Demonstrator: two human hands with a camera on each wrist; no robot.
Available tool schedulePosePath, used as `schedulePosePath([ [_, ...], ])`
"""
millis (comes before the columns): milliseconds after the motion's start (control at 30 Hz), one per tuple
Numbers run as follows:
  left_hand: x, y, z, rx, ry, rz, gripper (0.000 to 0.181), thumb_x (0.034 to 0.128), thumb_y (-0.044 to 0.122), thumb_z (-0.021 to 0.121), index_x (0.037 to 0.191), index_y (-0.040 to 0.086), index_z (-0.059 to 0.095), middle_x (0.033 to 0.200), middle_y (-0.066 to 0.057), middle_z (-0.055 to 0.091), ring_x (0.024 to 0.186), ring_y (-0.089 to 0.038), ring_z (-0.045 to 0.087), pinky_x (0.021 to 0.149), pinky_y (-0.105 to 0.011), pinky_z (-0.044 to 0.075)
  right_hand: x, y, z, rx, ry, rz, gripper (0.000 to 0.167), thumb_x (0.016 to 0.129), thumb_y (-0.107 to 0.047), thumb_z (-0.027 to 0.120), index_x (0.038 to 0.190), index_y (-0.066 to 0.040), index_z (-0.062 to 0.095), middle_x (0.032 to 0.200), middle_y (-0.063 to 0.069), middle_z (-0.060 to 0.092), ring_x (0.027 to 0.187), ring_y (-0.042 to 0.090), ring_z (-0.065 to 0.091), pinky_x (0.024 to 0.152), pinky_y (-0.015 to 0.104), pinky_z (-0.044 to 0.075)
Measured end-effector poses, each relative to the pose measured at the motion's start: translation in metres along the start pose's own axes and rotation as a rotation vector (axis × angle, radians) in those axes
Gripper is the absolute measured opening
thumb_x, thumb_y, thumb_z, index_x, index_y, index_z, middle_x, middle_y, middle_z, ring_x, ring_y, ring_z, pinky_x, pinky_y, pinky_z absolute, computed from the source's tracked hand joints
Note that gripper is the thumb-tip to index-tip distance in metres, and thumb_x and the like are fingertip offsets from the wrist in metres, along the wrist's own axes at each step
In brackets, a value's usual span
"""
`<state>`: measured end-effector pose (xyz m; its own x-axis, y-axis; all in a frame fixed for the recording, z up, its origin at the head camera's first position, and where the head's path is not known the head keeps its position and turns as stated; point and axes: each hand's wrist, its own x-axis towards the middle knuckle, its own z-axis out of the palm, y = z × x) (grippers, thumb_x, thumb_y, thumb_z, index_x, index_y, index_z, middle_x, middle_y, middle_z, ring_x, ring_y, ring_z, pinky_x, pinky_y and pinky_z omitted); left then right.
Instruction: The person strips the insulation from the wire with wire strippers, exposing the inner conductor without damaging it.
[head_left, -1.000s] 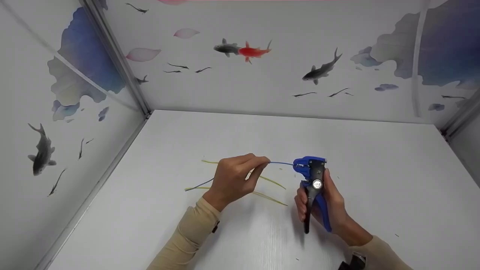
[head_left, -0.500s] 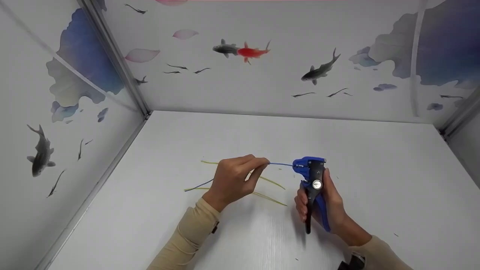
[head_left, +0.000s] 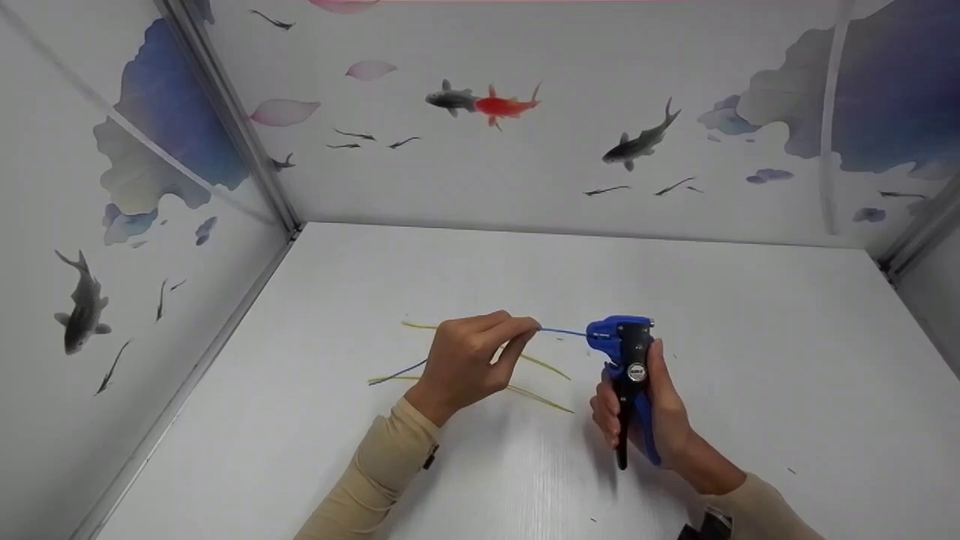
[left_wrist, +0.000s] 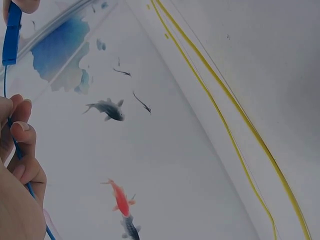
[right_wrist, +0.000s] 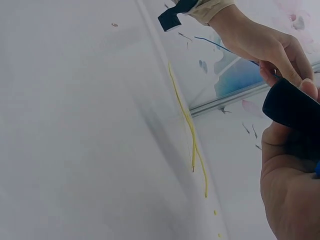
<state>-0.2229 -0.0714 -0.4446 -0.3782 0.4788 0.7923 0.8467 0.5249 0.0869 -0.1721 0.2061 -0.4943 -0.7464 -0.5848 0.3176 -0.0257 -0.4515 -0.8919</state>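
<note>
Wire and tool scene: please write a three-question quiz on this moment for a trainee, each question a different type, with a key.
1. True or false: the left hand pinches the tool.
2. Where are the yellow wires? A) in the right hand B) on the table C) inside the tool
3. Fill in the colour: the tool is mainly blue and ____.

Key: 1. False; the left hand pinches the blue wire, and the right hand holds the tool. 2. B. 3. Black.
</note>
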Motion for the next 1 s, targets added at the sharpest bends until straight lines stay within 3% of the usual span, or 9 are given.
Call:
schedulePosePath([
  [167, -0.0007, -0.001, 0.0012, 0.01, -0.011, -0.005, 0.012, 0.1041, 0.014, 0.073, 0.11, 0.016, 0.083, 0.088, 0.005, 0.081, 0.065, -0.004, 0.07, 0.06, -0.016, 0.055, 0.0009, 0.0019, -0.0007, 0.002, 0.027, -0.05, 0.082, 0.11, -0.064, -0.006, 0.08, -0.003, 0.039, 0.063, 0.01, 0.039, 0.048, 0.032, 0.032, 0.04, 0.046, 0.027],
  [233, -0.0009, -0.001, 0.0015, 0.014, -0.015, -0.008, 0.012, 0.1041, 0.014, 0.073, 0.11, 0.016, 0.083, 0.087, 0.005, 0.081, 0.065, -0.004, 0.07, 0.06, -0.016, 0.055, 0.0011, 0.0023, -0.0009, 0.007, 0.02, -0.056, 0.082, 0.109, -0.063, -0.008, 0.079, -0.003, 0.038, 0.062, 0.01, 0.039, 0.046, 0.032, 0.032, 0.04, 0.047, 0.024],
  [533, -0.0015, -0.0004, 0.0028, 0.019, -0.024, -0.014, 0.012, 0.1042, 0.014, 0.073, 0.11, 0.015, 0.083, 0.087, 0.004, 0.081, 0.065, -0.005, 0.07, 0.061, -0.016, 0.055, -0.0007, 0.0029, -0.0009, 0.035, 0.021, -0.017, 0.082, 0.108, -0.065, -0.008, 0.081, -0.004, 0.039, 0.064, 0.009, 0.04, 0.048, 0.032, 0.032, 0.041, 0.041, 0.031],
  [833, -0.002, -0.0001, 0.0025, 0.02, -0.034, -0.015, 0.012, 0.1048, 0.015, 0.072, 0.111, 0.016, 0.083, 0.089, 0.005, 0.082, 0.066, -0.004, 0.071, 0.061, -0.016, 0.056, -0.0017, 0.0032, -0.0014, 0.051, 0.024, 0.013, 0.082, 0.108, -0.065, -0.01, 0.082, -0.004, 0.039, 0.064, 0.009, 0.04, 0.05, 0.031, 0.033, 0.047, 0.027, 0.049],
  [1000, -0.0026, -0.0002, 0.0022, 0.019, -0.035, -0.019, 0.012, 0.1045, 0.015, 0.073, 0.111, 0.016, 0.083, 0.089, 0.005, 0.082, 0.068, -0.004, 0.072, 0.062, -0.016, 0.056, -0.0013, 0.0046, -0.0019, 0.06, 0.007, 0.009, 0.083, 0.108, -0.065, -0.011, 0.082, -0.004, 0.039, 0.064, 0.01, 0.039, 0.05, 0.031, 0.032, 0.042, 0.035, 0.038],
])
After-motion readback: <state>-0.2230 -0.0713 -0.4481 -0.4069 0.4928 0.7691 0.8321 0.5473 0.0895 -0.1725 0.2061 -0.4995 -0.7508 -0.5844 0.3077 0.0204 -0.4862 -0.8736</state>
